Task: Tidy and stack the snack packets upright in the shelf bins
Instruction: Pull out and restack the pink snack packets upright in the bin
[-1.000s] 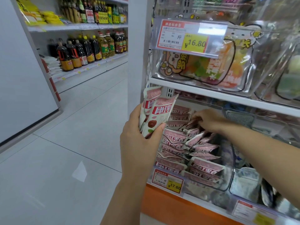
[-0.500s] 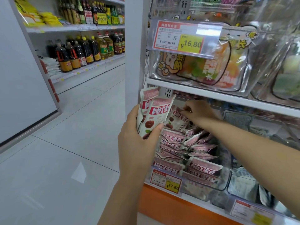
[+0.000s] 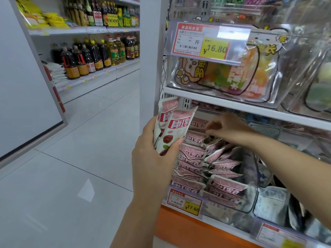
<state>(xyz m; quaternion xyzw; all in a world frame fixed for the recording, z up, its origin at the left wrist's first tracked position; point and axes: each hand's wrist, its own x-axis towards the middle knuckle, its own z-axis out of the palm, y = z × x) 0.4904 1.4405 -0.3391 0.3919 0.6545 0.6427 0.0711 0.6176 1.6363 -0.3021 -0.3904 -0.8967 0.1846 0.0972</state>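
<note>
1. While my left hand (image 3: 152, 158) holds its grip around the lower half of two pink packets (image 3: 176, 126), they stand upright just outside the clear bin (image 3: 251, 178).
2. My right hand (image 3: 229, 127) reaches into the bin's back, fingers curled over the piled packets (image 3: 193, 158); I cannot tell whether that grip has caught one.
3. These packets look light, soft and slick, so I judge pinching the stiffer sealed edges safest.

Bright, even, lit from overhead. Glare on floor (image 3: 86, 190) at 8 o'clock, bins (image 3: 300, 56) at 2. Bowed, soft toward edges.
</note>
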